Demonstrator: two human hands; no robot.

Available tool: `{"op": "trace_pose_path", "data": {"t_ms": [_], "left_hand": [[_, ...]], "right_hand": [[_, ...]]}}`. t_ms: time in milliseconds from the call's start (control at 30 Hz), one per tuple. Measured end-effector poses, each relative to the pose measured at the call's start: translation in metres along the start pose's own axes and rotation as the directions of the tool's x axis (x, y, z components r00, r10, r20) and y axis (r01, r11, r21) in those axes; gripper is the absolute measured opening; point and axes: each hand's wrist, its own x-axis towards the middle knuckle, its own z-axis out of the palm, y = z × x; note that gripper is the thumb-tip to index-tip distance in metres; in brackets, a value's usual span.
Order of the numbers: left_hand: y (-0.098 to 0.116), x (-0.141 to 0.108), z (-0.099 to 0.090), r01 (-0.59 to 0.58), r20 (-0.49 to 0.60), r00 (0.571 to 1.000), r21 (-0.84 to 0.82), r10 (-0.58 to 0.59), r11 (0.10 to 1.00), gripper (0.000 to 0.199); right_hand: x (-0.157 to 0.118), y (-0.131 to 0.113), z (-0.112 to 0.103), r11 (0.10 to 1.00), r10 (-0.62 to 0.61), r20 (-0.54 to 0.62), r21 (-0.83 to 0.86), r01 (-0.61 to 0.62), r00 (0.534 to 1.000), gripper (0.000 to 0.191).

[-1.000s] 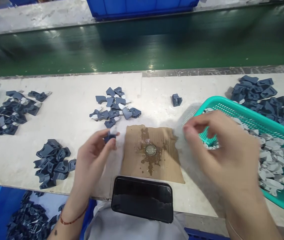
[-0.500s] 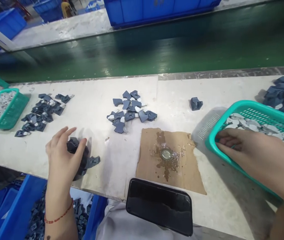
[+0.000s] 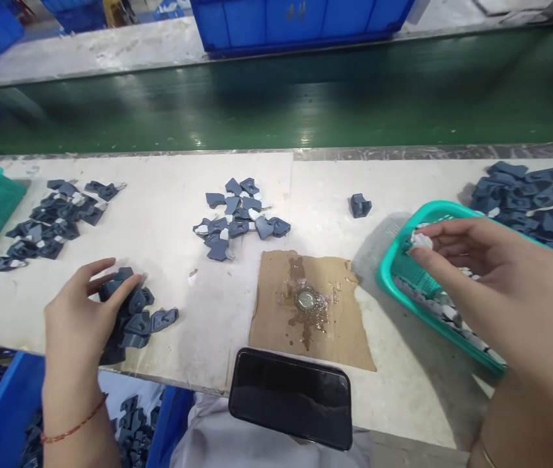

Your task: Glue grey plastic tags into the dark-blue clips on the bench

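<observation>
My left hand (image 3: 78, 309) is over a small heap of dark blue-grey plastic pieces (image 3: 137, 322) near the table's front edge. Its thumb and fingers are apart, curved around the near top of the heap; the fingers' far sides are partly hidden. Above the left end of a green basket (image 3: 386, 273), my right hand (image 3: 481, 279) pinches a small white plastic piece (image 3: 421, 242) between thumb and fingertips. More white pieces (image 3: 449, 312) lie in that basket, partly covered by the hand.
Cardboard (image 3: 276, 331) with a wet round dish (image 3: 307, 299) lies mid-table, behind a phone (image 3: 290, 398). Joined blue-and-white pieces (image 3: 240, 227) form a centre cluster, others (image 3: 59, 208) lie left. One blue piece (image 3: 360, 205) stands alone; a larger pile (image 3: 514, 188) sits right.
My right hand has lifted from inside the basket, and a white piece now shows in its fingertips. My left hand has shifted slightly left over the heap. The whole view has swung a little.
</observation>
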Motion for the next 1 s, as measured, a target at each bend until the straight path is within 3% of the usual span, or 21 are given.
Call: {"op": "trace_pose_path", "data": {"t_ms": [133,267,333,400,633,800,900,1000], "left_hand": [[-0.016,0.007,0.002,-0.01,-0.02,1.0,-0.041,0.009,0.999,0.033],[-0.029,0.01,0.01,-0.141,-0.19,0.974,-0.082,0.123,0.987,0.025],[-0.031,0.009,0.012,-0.227,-0.264,0.939,-0.001,0.218,0.974,0.032],[-0.031,0.007,0.012,-0.242,-0.284,0.924,0.09,0.258,0.966,0.036],[-0.027,0.006,0.013,-0.175,-0.302,0.941,-0.036,0.156,0.984,0.028],[-0.02,0.01,0.014,-0.156,-0.361,0.928,-0.15,0.093,0.976,0.029],[-0.016,0.012,0.013,-0.194,-0.376,0.919,-0.176,0.117,0.965,0.027],[-0.018,0.017,0.013,-0.221,-0.388,0.912,-0.188,0.134,0.957,0.028]], "right_hand": [[-0.007,-0.019,0.005,0.915,0.02,0.111,0.398,-0.063,0.994,0.016],[-0.016,-0.034,0.014,0.712,0.017,0.327,0.659,-0.241,0.945,0.017],[-0.02,-0.04,0.02,0.601,-0.002,0.431,0.722,-0.344,0.902,0.02],[-0.022,-0.045,0.026,0.503,-0.035,0.515,0.75,-0.43,0.857,0.02],[-0.025,-0.048,0.044,0.325,-0.101,0.651,0.736,-0.594,0.752,0.018],[-0.025,-0.047,0.051,0.278,-0.065,0.674,0.721,-0.635,0.736,0.017],[-0.024,-0.047,0.054,0.31,-0.043,0.683,0.703,-0.64,0.729,0.017],[-0.024,-0.047,0.057,0.365,-0.017,0.657,0.706,-0.607,0.753,0.02]]}}
